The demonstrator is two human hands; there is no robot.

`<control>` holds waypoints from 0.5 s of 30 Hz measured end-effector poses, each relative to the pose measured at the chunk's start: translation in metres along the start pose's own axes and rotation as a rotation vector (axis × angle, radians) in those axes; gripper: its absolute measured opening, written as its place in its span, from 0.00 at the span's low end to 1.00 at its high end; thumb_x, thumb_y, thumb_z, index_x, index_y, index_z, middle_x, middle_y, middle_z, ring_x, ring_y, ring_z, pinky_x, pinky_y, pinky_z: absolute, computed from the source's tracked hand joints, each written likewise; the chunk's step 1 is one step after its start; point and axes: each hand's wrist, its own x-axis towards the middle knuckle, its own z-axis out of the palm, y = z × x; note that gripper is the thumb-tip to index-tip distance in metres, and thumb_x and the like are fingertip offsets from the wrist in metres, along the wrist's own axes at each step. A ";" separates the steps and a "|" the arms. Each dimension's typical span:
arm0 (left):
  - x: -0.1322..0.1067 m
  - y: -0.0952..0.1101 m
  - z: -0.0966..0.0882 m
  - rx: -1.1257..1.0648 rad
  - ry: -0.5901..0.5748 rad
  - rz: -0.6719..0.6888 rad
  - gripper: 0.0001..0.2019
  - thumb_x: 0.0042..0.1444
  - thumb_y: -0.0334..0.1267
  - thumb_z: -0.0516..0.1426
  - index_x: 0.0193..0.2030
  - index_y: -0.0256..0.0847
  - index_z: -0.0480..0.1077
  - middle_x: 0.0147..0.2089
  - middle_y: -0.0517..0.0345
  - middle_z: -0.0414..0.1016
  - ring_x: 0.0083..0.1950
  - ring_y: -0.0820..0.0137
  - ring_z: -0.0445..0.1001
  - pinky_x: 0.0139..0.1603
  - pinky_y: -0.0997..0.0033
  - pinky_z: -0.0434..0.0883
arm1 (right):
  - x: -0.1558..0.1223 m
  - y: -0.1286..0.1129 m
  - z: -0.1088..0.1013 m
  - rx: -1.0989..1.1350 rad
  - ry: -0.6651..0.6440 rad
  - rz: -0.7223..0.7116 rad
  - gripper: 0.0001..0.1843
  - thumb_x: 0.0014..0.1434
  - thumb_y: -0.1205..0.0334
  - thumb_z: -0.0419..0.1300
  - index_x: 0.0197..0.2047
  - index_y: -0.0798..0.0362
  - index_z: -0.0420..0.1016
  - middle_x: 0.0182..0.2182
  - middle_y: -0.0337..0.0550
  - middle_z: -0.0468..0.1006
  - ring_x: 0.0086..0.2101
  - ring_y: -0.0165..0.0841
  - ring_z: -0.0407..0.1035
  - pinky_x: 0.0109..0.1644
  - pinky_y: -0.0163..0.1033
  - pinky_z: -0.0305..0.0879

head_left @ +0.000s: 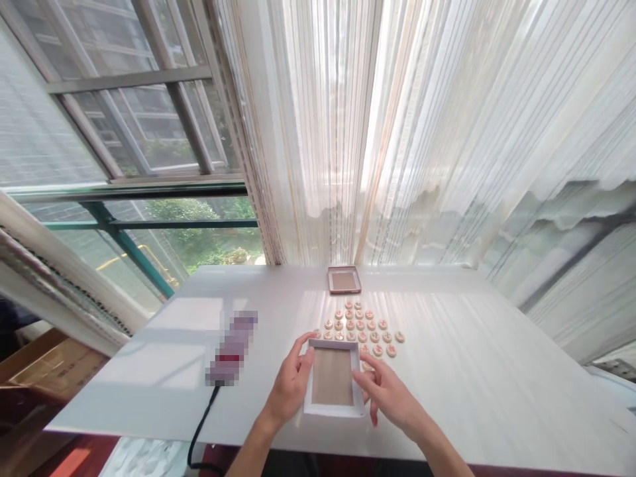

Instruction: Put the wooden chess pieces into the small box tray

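Observation:
A shallow open cardboard box [334, 409], white-rimmed with a bare brown bottom, is near the table's front edge. My left hand [291, 381] grips its left wall, with the thumb on the rim and the index finger at the far corner. At the right wall, my right hand [390, 392] has its thumb and index finger on the rim, and other fingers curl below. Just beyond the box, round Chinese chess pieces [350, 324] with red or dark characters lie in loose rows. The box and my hands hide some of the nearer ones.
A box lid [344, 281] lies at the back of the white table [472, 371]. To the left is a blurred purple object [232, 348] with a black cable [203, 421] running over the front edge. Curtains [322, 132] hang behind, and a cardboard carton [54, 364] stands at lower left.

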 end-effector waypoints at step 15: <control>-0.026 -0.046 -0.031 -0.006 0.192 -0.094 0.31 0.62 0.61 0.58 0.62 0.39 0.70 0.45 0.48 0.81 0.45 0.61 0.82 0.46 0.66 0.78 | -0.013 0.027 0.043 0.014 -0.190 0.007 0.24 0.56 0.44 0.69 0.30 0.50 0.61 0.19 0.32 0.74 0.28 0.38 0.82 0.23 0.29 0.67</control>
